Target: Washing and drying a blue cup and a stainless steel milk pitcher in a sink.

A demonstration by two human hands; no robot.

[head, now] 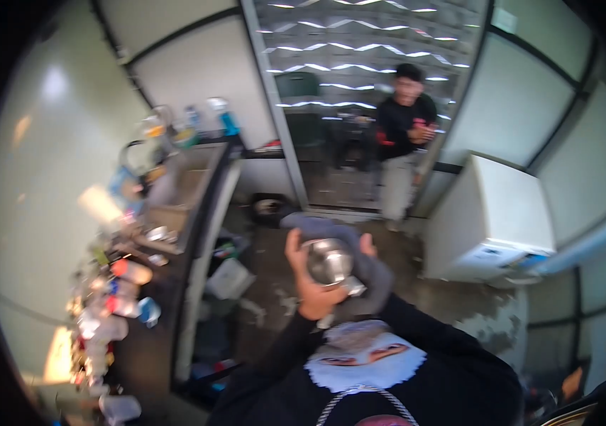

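Note:
A round shiny metal bowl or pot [329, 261] is held in front of my chest. My left hand [313, 287] grips it, with the thumb and fingers around its side and lower edge. My right hand [368, 246] is mostly hidden behind a grey cloth [378, 282]; only fingertips show beside the metal vessel. The cloth bunches behind and to the right of the vessel. A small shiny piece [355, 286] juts from the vessel's lower right; its kind is blurred.
A dark counter [146, 341] with jars and bottles runs along the left, beyond it a sink [191, 186]. A person [407, 122] stands at the doorway. A white chest-like appliance [494, 218] is at right; a white container [230, 279] lies below the counter.

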